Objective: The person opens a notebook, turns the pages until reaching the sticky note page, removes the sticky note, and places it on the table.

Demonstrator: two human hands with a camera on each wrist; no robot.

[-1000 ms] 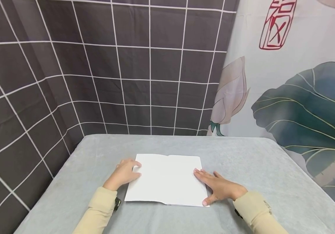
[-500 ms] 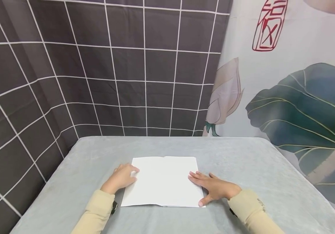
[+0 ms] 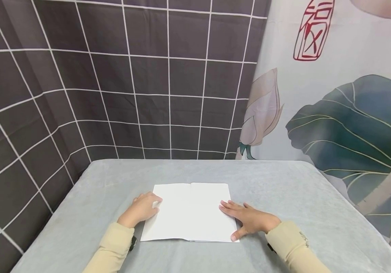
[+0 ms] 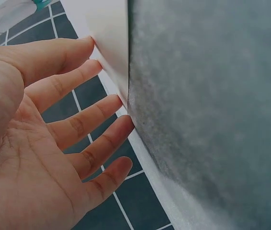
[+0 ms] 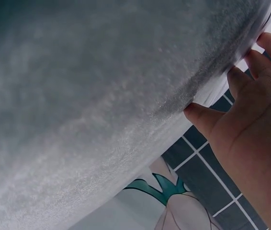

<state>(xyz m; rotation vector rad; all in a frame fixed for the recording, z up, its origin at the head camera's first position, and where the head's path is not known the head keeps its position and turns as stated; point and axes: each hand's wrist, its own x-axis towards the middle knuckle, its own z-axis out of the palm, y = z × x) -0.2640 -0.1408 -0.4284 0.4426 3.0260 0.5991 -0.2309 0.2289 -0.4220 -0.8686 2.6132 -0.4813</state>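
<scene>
a: what has moved since the earlier pictures?

b: very little. a second ago the white paper sat a touch further right in the head view and the backdrop with it, so the camera swung slightly; since half a second ago the hands and the sheet are almost where they were.

a: where does the sheet lie now?

b: flat on the grey worktop, near its front middle, a faint crease running down its centre. the left hand rests at the sheet's left edge, fingers loosely bent, tips touching the paper. the right hand lies flat at the right edge, fingers straight and spread, thumb at the near right corner.

a: does either hand grip it?

b: not that i can see. in the left wrist view the left hand is wide, fingers straight, tips meeting the paper's edge.

a: anything hard to make out?

b: the right wrist view is mostly blurred grey cloth; only part of the right hand shows, cut off at the frame, with a sliver of paper behind the fingertips. both forearms in beige sleeves run off the bottom of the head view. behind the worktop hang a dark grid curtain and a lotus print.
</scene>
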